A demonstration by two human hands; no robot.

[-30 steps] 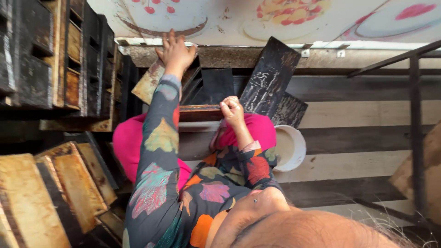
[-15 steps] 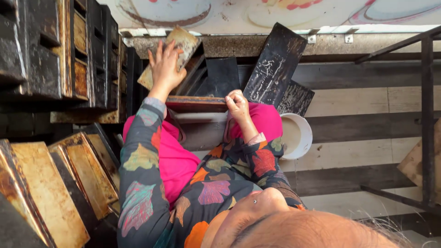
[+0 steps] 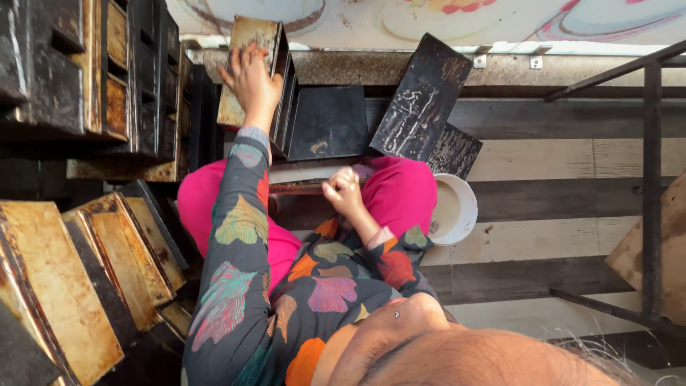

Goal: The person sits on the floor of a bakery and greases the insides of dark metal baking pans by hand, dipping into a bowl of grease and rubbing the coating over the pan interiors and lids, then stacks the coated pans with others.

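Note:
My left hand (image 3: pixel 250 82) reaches forward and grips a rusty brown baking tin (image 3: pixel 246 43), which stands upright against a row of black tins (image 3: pixel 329 121). My right hand (image 3: pixel 343 189) rests in my lap with its fingers curled on the right end of another rusty tin (image 3: pixel 296 188), which lies across my pink-trousered knees. A patterned sleeve covers both arms.
Stacks of blackened tins (image 3: pixel 107 78) fill the left side, with worn brown tins (image 3: pixel 64 279) leaning at lower left. A dark tray (image 3: pixel 421 96) leans at the back. A white bowl (image 3: pixel 454 211) sits right of my knee on the plank floor. A metal frame (image 3: pixel 650 186) stands right.
My left hand has carried the brown tin forward and tipped it upright against the black tins. My right hand has stayed on the tin in my lap.

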